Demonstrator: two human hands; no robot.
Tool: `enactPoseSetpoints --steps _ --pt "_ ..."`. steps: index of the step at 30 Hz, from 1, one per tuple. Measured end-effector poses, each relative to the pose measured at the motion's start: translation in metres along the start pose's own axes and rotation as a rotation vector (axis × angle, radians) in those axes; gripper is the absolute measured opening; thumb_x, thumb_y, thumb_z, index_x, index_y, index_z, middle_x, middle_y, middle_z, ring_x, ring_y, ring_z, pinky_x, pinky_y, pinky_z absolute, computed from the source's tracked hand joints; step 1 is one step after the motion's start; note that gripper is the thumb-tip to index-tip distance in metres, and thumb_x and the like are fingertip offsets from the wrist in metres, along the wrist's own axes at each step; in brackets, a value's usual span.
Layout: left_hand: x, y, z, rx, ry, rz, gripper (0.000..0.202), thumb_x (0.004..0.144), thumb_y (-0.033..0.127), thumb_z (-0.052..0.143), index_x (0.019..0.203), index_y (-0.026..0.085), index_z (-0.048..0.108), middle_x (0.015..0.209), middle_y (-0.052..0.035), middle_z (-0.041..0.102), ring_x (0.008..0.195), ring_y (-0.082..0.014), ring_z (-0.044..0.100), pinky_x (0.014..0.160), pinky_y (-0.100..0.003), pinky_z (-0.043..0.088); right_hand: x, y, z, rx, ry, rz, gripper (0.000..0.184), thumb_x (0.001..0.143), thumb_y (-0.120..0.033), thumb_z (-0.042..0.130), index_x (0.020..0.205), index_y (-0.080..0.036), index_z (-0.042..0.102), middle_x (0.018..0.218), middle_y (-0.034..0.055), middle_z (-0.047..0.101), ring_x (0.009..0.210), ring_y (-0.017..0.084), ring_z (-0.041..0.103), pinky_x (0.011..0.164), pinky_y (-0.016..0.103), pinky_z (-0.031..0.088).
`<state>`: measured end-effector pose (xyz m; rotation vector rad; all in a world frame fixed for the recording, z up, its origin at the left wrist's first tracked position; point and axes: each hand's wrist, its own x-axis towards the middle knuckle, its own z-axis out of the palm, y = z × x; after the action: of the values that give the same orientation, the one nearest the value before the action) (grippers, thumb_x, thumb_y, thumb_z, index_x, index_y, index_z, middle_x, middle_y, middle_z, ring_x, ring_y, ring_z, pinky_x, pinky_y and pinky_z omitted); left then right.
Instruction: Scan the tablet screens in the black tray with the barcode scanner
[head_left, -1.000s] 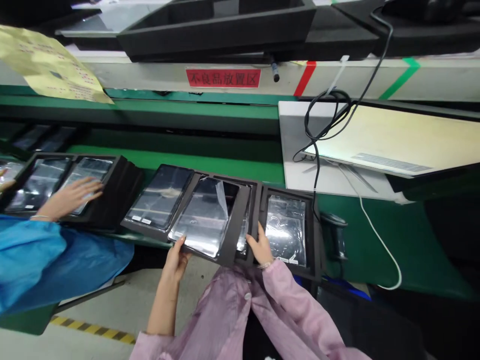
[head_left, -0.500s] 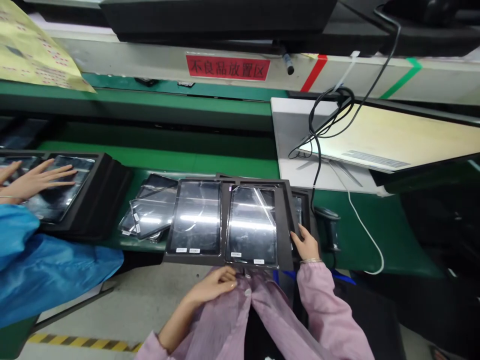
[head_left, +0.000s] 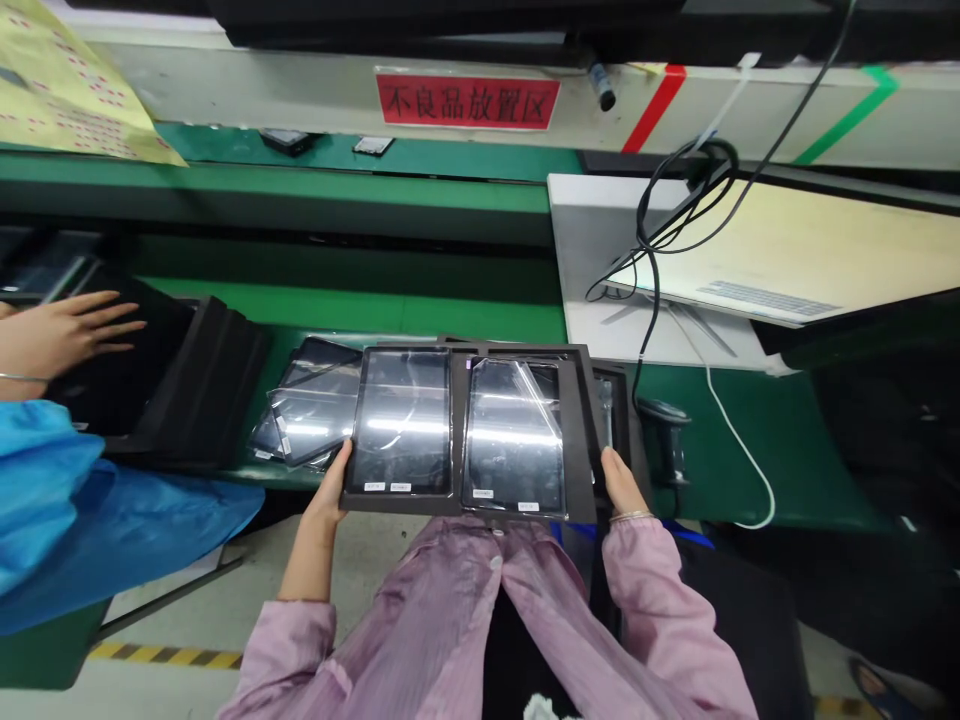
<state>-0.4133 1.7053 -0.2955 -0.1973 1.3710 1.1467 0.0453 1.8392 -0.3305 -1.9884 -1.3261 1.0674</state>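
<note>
In front of me is a black foam tray (head_left: 579, 430) with two glossy tablet screens lying side by side in it, the left screen (head_left: 403, 420) and the right screen (head_left: 514, 435). Small white labels sit along their lower edges. My left hand (head_left: 330, 488) grips the tray's left edge, thumb up and fingers hidden beneath. My right hand (head_left: 622, 483) holds the right edge, with its fingers mostly out of sight. Beneath the tray, another dark tray (head_left: 621, 420) shows at the right. Loose screens in clear film (head_left: 313, 410) overlap on the bench to the left.
At the left, a co-worker's hand (head_left: 75, 335) hovers over a stack of black foam trays (head_left: 217, 390). A monitor (head_left: 810, 250), dangling black cable (head_left: 654, 310) and handheld scanner (head_left: 666, 435) occupy the right. A shelf edge with a red sign (head_left: 469, 100) runs above.
My left hand has moved from near my coat front to the tray's left edge and taken hold. My right hand stays at the right edge. The co-worker's screens are now covered by something black.
</note>
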Motion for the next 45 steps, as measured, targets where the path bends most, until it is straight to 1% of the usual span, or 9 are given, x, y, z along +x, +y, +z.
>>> enactPoseSetpoints --steps 3,7,11,14,19,23,28,37,45 --pt "-0.009 0.001 0.009 0.108 -0.025 0.153 0.052 0.083 0.042 0.060 0.130 0.020 0.053 0.119 -0.0090 0.065 0.106 -0.0206 0.063 0.096 -0.031 0.047 -0.005 -0.009 -0.001 0.036 -0.034 -0.011 0.098 0.067 -0.083 0.042 0.135 -0.013 0.049 0.140 0.0119 0.042 0.135 0.027 0.038 0.119 0.038 0.028" --pt "-0.030 -0.003 0.026 0.351 -0.139 0.454 0.075 0.078 0.042 0.066 0.144 0.033 0.032 0.150 -0.0005 0.036 0.137 -0.0209 0.034 0.114 -0.032 0.023 -0.017 -0.024 -0.019 0.074 -0.043 -0.095 0.101 0.060 -0.078 0.058 0.138 -0.016 0.044 0.140 0.0078 0.043 0.132 0.025 0.041 0.118 0.038 0.029" --pt "-0.038 -0.019 0.051 0.410 -0.155 0.507 0.077 0.078 0.042 0.065 0.146 0.031 0.030 0.153 0.0011 0.029 0.140 -0.0231 0.026 0.116 -0.034 0.021 -0.021 -0.030 -0.057 0.121 -0.018 -0.170 0.088 0.065 -0.065 0.065 0.137 -0.016 0.046 0.139 0.0083 0.045 0.129 0.024 0.044 0.116 0.039 0.032" --pt "-0.030 -0.036 0.070 0.414 -0.144 0.532 0.078 0.078 0.043 0.065 0.146 0.030 0.029 0.153 0.0016 0.029 0.141 -0.0233 0.025 0.116 -0.033 0.020 -0.011 -0.024 -0.078 0.106 0.013 -0.163 0.091 0.064 -0.065 0.065 0.137 -0.015 0.045 0.138 0.0087 0.045 0.130 0.024 0.043 0.116 0.039 0.031" --pt "-0.014 -0.055 0.090 0.503 -0.132 0.507 0.079 0.078 0.041 0.066 0.146 0.032 0.028 0.152 0.0016 0.031 0.140 -0.0215 0.025 0.117 -0.035 0.016 0.013 -0.004 -0.080 0.074 0.033 -0.078 0.093 0.061 -0.068 0.063 0.134 -0.012 0.048 0.131 0.0122 0.052 0.123 0.027 0.050 0.113 0.045 0.034" --pt "-0.012 -0.058 0.092 0.491 -0.055 0.496 0.079 0.075 0.042 0.068 0.145 0.029 0.032 0.149 -0.0004 0.037 0.138 -0.0243 0.030 0.117 -0.037 0.019 0.017 0.005 -0.075 0.062 0.028 -0.053 0.086 0.066 -0.066 0.059 0.133 -0.013 0.049 0.128 0.0114 0.054 0.119 0.026 0.052 0.110 0.044 0.037" --pt "-0.011 -0.058 0.088 0.490 -0.048 0.511 0.079 0.075 0.039 0.068 0.145 0.029 0.033 0.149 -0.0004 0.036 0.139 -0.0239 0.028 0.117 -0.038 0.017 0.013 0.004 -0.077 0.033 0.014 -0.050 0.082 0.070 -0.064 0.057 0.136 -0.016 0.046 0.135 0.0087 0.049 0.127 0.025 0.046 0.114 0.041 0.032" --pt "-0.007 -0.063 0.079 0.535 -0.014 0.524 0.074 0.078 0.041 0.066 0.144 0.031 0.034 0.151 0.0011 0.034 0.140 -0.0242 0.027 0.118 -0.037 0.014 0.013 0.007 -0.076 0.014 -0.005 -0.067 0.080 0.074 -0.063 0.055 0.137 -0.015 0.045 0.134 0.0106 0.049 0.124 0.023 0.049 0.110 0.039 0.038" --pt "-0.011 -0.063 0.081 0.552 -0.016 0.531 0.075 0.079 0.042 0.064 0.145 0.028 0.032 0.152 -0.0009 0.032 0.140 -0.0240 0.025 0.118 -0.036 0.014 0.013 0.006 -0.076 0.005 -0.009 -0.061 0.079 0.074 -0.063 0.054 0.137 -0.015 0.045 0.132 0.0102 0.051 0.122 0.023 0.051 0.110 0.039 0.038"
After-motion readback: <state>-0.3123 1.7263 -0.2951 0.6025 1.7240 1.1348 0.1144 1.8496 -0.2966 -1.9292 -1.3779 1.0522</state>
